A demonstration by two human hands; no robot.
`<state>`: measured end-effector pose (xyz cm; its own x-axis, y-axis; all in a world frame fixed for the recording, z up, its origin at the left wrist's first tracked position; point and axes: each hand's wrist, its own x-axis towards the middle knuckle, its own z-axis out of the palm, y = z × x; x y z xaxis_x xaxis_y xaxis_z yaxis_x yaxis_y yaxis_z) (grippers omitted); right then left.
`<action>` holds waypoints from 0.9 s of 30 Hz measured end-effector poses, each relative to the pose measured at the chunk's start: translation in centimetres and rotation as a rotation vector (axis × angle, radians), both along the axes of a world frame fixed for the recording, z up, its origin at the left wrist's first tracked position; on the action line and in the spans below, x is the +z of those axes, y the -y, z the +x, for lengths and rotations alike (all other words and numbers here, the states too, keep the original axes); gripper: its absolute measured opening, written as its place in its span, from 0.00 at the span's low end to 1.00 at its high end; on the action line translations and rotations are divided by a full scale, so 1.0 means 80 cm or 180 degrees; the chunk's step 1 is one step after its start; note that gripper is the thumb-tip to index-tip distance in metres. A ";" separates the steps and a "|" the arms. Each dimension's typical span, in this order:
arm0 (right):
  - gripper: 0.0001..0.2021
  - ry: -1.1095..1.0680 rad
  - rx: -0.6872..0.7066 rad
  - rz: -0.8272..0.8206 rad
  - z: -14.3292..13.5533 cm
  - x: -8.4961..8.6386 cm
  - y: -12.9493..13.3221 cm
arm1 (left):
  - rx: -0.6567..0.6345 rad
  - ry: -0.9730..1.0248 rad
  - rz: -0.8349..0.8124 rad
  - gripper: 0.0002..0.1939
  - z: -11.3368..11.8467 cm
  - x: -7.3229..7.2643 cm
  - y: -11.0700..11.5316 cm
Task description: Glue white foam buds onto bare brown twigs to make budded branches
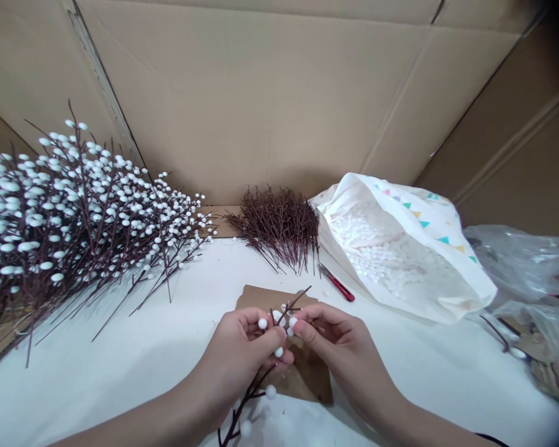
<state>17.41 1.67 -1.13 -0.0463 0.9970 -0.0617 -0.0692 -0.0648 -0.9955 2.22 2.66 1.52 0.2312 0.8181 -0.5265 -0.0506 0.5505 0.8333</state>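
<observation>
My left hand [249,341] is closed around a dark brown twig [245,403] with several white balls on it. The twig runs from the bottom edge up through the fingers, its tip pointing up and right. On its right side, my right hand [328,335] pinches a white ball [292,322] between thumb and fingers, against the twig. More white balls show between the two hands. Beneath them a piece of brown cardboard [307,379] lies on the white table [168,347].
Many twigs with white balls [74,211] are piled at the left. Bare brown twigs [279,226] lie at the back middle. A red-handled cutter [340,285] rests beside an open white bag [447,254] of white balls. Clear plastic bags [522,261] are at the far right.
</observation>
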 end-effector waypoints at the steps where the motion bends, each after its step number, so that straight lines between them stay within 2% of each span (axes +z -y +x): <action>1: 0.13 0.0015 0.0025 -0.0015 0.000 0.001 0.000 | -0.0014 0.0018 0.0015 0.10 0.000 0.000 0.000; 10: 0.14 -0.0062 0.0147 -0.0170 -0.001 -0.004 -0.002 | -0.0025 0.0229 0.0022 0.09 -0.003 -0.011 -0.002; 27: 0.13 -0.0163 0.0184 -0.0244 -0.002 -0.009 0.003 | -0.0138 0.0181 0.0256 0.10 -0.003 -0.011 0.000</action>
